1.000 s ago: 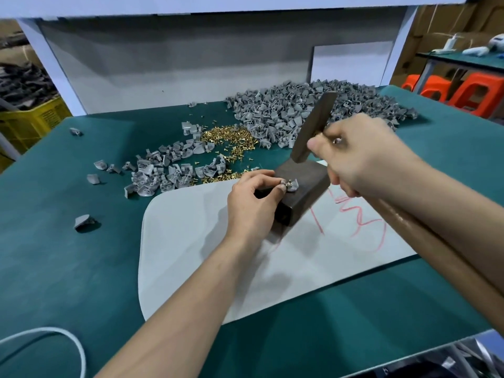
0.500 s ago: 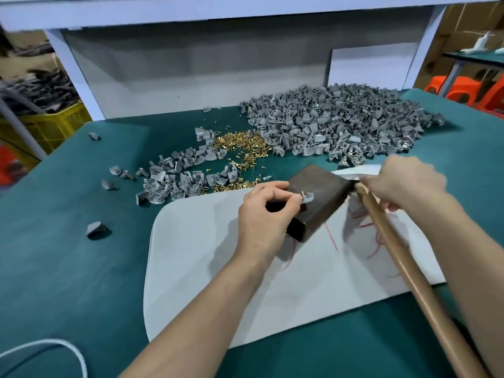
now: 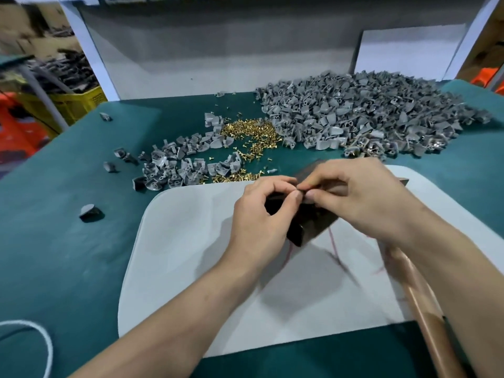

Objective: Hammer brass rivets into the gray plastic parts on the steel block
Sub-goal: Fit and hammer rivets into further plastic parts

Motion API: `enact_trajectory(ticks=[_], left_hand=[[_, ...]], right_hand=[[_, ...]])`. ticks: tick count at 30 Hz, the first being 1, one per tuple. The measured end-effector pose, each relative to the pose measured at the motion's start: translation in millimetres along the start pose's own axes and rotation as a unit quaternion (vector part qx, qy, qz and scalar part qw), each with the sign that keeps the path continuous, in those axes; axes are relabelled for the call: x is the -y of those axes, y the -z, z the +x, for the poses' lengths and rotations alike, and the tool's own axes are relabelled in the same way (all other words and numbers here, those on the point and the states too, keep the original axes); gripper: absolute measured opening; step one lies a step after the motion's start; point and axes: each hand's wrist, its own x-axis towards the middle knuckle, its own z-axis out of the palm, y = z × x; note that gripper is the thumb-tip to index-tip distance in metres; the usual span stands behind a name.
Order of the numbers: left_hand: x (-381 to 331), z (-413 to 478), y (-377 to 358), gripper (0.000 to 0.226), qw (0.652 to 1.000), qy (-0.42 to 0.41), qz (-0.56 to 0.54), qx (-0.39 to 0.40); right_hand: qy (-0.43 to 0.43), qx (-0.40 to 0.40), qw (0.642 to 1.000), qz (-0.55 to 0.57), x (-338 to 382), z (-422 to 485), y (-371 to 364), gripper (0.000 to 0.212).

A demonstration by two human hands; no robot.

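Observation:
The dark steel block (image 3: 308,227) sits on a white mat (image 3: 191,241), mostly covered by both hands. My left hand (image 3: 261,222) has its fingers curled, with thumb and forefinger pinching at the block's top. My right hand (image 3: 362,197) meets it there, its fingertips pinching at the same spot. The gray plastic part between the fingertips is hidden. The hammer lies on the mat at the right, its wooden handle (image 3: 417,290) running under my right forearm. Loose brass rivets (image 3: 251,132) lie behind the block.
A big heap of gray parts (image 3: 368,113) fills the back right of the green table and a smaller pile (image 3: 185,165) lies at the left. One stray part (image 3: 90,212) sits left of the mat. A white cable (image 3: 41,339) loops at the front left. A yellow crate (image 3: 76,102) stands off the table.
My right hand has let go of the hammer, which now lies on the mat, and has come over to the part on the block. My left hand stayed at the block.

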Motion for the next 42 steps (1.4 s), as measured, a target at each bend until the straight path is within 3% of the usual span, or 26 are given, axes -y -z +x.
enact_trajectory(ticks=[2,6,22,29,34,42], left_hand=[[-2,-3,0,0.004,1.0,-0.014,0.0,-0.004],[-3,-2,2,0.01,1.0,-0.022,0.016,-0.008],[-4,-1,5,0.015,0.999,-0.001,-0.046,0.004],[-6,-3,4,0.008,0.997,0.013,-0.072,0.006],[-5,-5,5,0.036,0.995,0.006,-0.074,0.063],[-3,-3,4,0.041,0.999,-0.021,0.012,0.046]], right_hand=[[0.014,-0.004,1.0,-0.02,1,1,-3,0.009],[0.003,-0.012,1.0,-0.028,4,1,-9,0.001],[0.023,-0.106,0.989,-0.096,12,-15,-29,0.008],[-0.025,-0.116,0.992,0.034,3,-13,-27,0.005],[-0.05,-0.135,0.989,0.02,-5,-12,-27,0.01],[-0.06,-0.135,0.987,0.059,-5,-13,-25,0.028]])
